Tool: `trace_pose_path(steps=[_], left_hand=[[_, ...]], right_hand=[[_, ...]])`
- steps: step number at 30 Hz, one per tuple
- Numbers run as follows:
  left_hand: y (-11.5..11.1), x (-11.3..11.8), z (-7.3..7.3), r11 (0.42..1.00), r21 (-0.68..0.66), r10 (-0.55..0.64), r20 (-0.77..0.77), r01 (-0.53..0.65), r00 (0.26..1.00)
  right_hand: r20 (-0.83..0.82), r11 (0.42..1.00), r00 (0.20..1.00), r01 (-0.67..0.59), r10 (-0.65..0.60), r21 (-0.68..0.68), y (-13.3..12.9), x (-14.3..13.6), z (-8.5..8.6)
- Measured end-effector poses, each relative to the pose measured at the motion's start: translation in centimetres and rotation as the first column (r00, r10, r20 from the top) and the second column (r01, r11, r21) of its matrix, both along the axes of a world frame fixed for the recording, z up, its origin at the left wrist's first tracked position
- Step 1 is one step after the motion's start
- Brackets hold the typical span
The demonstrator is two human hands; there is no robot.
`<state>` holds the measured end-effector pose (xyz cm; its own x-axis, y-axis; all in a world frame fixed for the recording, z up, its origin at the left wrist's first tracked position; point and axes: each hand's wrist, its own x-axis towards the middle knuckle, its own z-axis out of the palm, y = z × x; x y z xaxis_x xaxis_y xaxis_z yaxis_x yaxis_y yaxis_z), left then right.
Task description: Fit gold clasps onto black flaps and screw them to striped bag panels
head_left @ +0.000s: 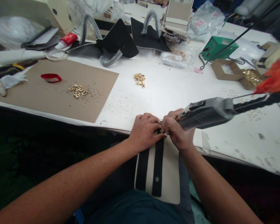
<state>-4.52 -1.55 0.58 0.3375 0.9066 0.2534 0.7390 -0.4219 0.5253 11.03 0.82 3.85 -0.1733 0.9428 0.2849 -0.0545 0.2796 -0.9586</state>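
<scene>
An electric screwdriver (pixel 206 113) is gripped near its front end by my right hand (pixel 179 130). Its tip is hidden by my fingers and points down at a black strap (pixel 158 161). This strap runs along a cream bag panel (pixel 171 174) that also carries a second dark stripe. The panel lies on my lap, its far end against the table edge. My left hand (pixel 146 130) pinches the strap's far end, thumb and forefinger close to a small gold metal fitting (pixel 161 131) beneath the screwdriver. A round metal stud (pixel 157 179) sits near the strap's near end.
Gold fittings (pixel 139 79) lie in a pile on the white table, with more gold fittings (pixel 77 90) on a brown board (pixel 93 105). Black bag pieces (pixel 116 39) with wrapped handles stand behind. Right are a green box (pixel 219 48) and small cartons (pixel 226 71).
</scene>
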Motion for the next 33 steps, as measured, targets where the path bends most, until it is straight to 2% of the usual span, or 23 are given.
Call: trace_pose_path(steps=[10,14,16,19,22,24,27,30,33], left_hand=[[-0.5,0.2,0.6,0.999,0.031,0.031,-0.045,-0.03,0.998],[-0.7,0.4,0.9,0.999,0.034,0.037,-0.021,-0.037,0.999],[-0.7,0.4,0.9,0.999,0.035,0.038,-0.003,-0.038,0.999],[-1.0,0.5,0.8,0.997,0.054,0.048,0.018,-0.049,0.999],[-1.3,0.7,0.7,0.994,0.087,0.062,0.02,-0.063,0.998],[-1.6,0.8,0.7,0.991,0.108,0.082,0.001,-0.082,0.997],[-2.1,1.0,0.9,0.979,0.157,0.137,-0.041,-0.129,0.99],[-2.4,1.0,1.2,0.966,0.212,0.172,-0.085,-0.151,0.981],[-2.6,1.0,1.5,0.963,0.228,0.176,-0.123,-0.145,0.977]], right_hand=[[-0.028,0.997,0.998,0.063,-0.064,-0.048,-0.3,-0.9,1.3],[-0.045,0.985,0.984,0.171,-0.172,-0.024,-0.3,-0.1,3.8],[0.022,0.956,0.956,0.293,-0.293,-0.024,-0.7,1.4,5.4],[0.344,0.905,0.852,0.425,-0.395,-0.013,-1.8,5.4,6.6],[0.646,0.893,0.69,0.45,-0.328,-0.027,-3.7,9.8,5.3],[0.741,0.885,0.603,0.465,-0.297,-0.024,-5.1,12.1,3.6],[0.816,0.86,0.476,0.509,-0.328,0.049,-7.3,14.2,1.7],[0.816,0.794,0.362,0.581,-0.45,0.18,-9.6,15.0,1.0],[0.66,0.665,0.317,0.644,-0.681,0.377,-12.5,14.5,0.4]])
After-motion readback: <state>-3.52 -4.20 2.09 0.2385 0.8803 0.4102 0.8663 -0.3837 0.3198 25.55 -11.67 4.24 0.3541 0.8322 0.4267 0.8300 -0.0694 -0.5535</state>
